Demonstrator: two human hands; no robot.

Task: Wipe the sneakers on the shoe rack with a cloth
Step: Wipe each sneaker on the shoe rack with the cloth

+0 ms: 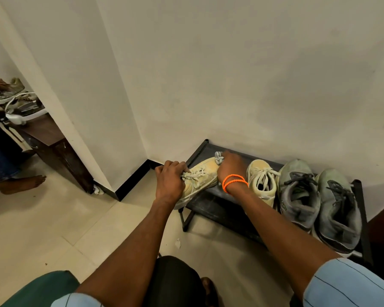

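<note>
Your left hand (170,181) grips the laced top of a cream sneaker (200,178), which lies tilted across the left end of the black rack (211,202), heel overhanging the edge. Your right hand (231,166), orange bands (234,181) at the wrist, holds a grey cloth (218,157) bunched against the sneaker's toe. On the rack to the right stand the second cream sneaker (262,180) and two grey sneakers (319,202), side by side.

Both arms reach forward; left hand (170,182) curls in a grip, right hand (231,168) clenched just beside it.
</note>
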